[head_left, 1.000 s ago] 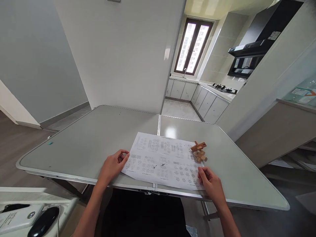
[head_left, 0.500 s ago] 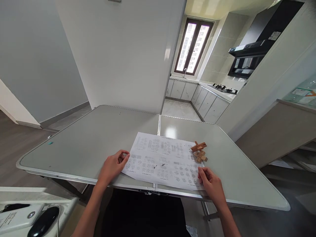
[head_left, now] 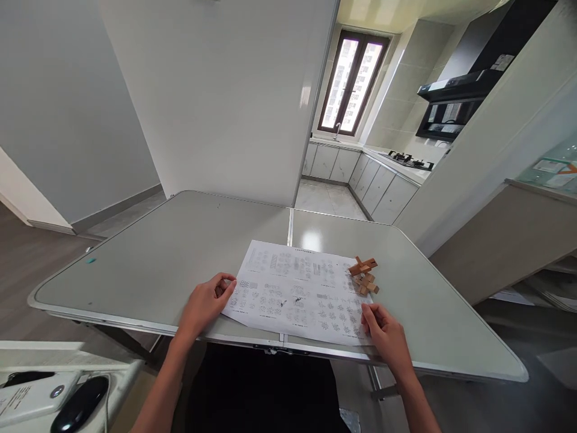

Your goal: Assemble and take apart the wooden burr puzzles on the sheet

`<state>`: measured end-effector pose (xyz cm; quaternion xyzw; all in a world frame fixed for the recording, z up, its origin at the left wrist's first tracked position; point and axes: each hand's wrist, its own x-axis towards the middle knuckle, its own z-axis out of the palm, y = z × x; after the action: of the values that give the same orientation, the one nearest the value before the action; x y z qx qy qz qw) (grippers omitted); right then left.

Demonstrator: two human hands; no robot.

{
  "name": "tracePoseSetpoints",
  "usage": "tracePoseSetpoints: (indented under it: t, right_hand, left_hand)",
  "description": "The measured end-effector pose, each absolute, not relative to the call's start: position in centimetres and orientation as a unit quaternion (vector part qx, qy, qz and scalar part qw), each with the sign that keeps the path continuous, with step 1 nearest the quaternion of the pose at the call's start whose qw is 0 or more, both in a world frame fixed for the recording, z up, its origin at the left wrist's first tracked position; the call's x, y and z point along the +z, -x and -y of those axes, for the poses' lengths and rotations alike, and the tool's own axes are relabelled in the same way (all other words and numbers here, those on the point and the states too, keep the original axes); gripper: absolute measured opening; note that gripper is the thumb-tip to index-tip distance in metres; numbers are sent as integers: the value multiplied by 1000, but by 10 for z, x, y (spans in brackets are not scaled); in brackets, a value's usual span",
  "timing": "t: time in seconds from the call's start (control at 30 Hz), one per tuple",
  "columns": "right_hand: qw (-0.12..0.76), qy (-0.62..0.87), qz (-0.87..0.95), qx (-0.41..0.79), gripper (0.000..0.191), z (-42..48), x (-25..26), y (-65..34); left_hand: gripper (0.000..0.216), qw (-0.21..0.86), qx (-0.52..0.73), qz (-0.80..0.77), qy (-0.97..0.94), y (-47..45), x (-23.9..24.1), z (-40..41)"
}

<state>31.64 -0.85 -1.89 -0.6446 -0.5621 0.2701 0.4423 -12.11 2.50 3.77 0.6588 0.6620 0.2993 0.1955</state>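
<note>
A white sheet of paper (head_left: 274,273) printed with rows of small diagrams lies flat on the folding table (head_left: 180,252). At its left edge my left hand (head_left: 210,300) is closed, thumb and fingertips pinching the margin. My right hand (head_left: 383,331) grips the lower right edge between thumb and curled fingers. Two wooden interlocking puzzles rest at the sheet's right edge, beyond my right hand. The farther one (head_left: 363,266) is reddish brown with crossed bars; the nearer one (head_left: 366,284) is paler and knotted from short blocks. Neither hand touches them.
A metal seam divides the tabletop. A small teal piece (head_left: 91,260) lies near the table's left edge. At lower left a white surface holds a black computer mouse (head_left: 80,404) and a white box (head_left: 33,400). A wooden cabinet (head_left: 518,228) stands to the right.
</note>
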Motion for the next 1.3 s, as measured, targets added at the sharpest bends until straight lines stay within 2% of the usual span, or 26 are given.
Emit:
tracePoseSetpoints:
  t: [1.3]
  right_hand:
    - [438, 643, 568, 267, 53, 9, -21, -319]
  left_hand:
    - [45, 206, 293, -670, -650, 123, 37, -25]
